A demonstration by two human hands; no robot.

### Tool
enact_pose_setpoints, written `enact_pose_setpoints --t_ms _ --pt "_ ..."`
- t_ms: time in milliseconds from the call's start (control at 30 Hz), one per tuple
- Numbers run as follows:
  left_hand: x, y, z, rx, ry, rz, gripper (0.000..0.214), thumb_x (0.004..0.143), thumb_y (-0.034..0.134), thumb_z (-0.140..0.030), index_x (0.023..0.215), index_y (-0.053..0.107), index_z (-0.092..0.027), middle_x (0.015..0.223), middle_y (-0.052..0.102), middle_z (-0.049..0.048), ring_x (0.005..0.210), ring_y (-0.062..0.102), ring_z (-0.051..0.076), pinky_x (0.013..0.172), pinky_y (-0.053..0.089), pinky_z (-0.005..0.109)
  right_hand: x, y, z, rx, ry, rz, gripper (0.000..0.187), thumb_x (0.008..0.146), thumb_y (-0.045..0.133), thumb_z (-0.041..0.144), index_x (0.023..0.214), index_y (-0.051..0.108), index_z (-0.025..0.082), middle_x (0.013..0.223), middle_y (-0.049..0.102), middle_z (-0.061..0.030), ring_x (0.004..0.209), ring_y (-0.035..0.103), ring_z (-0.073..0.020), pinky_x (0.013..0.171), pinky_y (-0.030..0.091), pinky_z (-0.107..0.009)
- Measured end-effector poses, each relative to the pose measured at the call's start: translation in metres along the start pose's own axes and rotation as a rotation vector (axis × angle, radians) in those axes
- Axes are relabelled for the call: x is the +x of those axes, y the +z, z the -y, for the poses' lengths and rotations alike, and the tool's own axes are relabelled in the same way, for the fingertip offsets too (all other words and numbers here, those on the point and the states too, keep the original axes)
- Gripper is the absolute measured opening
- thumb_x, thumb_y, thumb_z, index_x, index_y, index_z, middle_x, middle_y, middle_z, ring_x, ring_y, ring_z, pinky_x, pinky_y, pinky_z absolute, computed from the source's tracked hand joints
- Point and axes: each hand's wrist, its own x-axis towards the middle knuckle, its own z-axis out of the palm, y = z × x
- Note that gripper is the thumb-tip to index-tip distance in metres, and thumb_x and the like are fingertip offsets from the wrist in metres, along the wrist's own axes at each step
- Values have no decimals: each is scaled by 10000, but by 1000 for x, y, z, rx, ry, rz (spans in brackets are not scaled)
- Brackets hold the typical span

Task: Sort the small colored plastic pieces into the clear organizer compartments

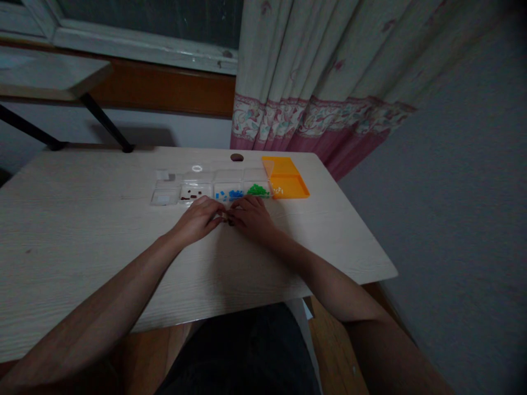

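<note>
Near the middle of the table, my left hand (201, 217) and my right hand (254, 220) meet fingertip to fingertip. Pinched between them is a small brown-and-pale piece (228, 218), mostly hidden by the fingers and too small to make out fully. Just beyond my hands lies a row of clear plastic boxes (164, 198) with their lids folded back. One compartment holds small brown pieces (192, 196); others hold blue pieces (235, 194) and green pieces (258, 190). At the right end sits an open orange box (292, 186) with a few pale pieces (278, 190).
The boxes stand on a pale wooden table (102, 236). A raised shelf (53, 74) on black legs is at the far left. A round dark spot (236, 157) shows near the back edge. Curtains (313, 82) hang behind, and a wall (444, 192) is on the right.
</note>
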Motion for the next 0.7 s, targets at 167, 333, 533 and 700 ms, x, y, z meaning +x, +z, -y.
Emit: enact_pose_setpoints --t_ms 167,333,533,700 --pt "-1 0 0 -76 3 -20 169 915 584 -264 1071 603 -204 1032 664 74 1030 575 258 903 462 413 2 2 -1 12 1 10 261 953 590 274 1180 717 300 1168 678 -61 1147 515 -254 997 338 -417" --pt "-1 0 3 -87 4 -27 170 927 585 -296 1067 598 -202 1002 666 59 989 580 238 885 462 382 2 3 -3 21 -5 2 252 958 595 311 1175 721 317 1164 675 -48 1140 514 -241 982 344 -402" --pt "0 -3 1 -60 -11 -39 127 920 565 -278 1010 599 -195 990 664 58 986 570 244 929 431 406 2 2 -2 29 -28 4 233 963 590 303 1149 730 312 1162 681 -43 1142 509 -238 976 329 -400" --pt "-1 -7 0 -64 -16 -101 132 918 520 -248 1007 597 -190 963 651 59 953 552 239 915 431 396 2 0 1 72 -38 5 193 959 597 315 1075 745 273 1145 687 -48 1126 510 -237 984 327 -395"
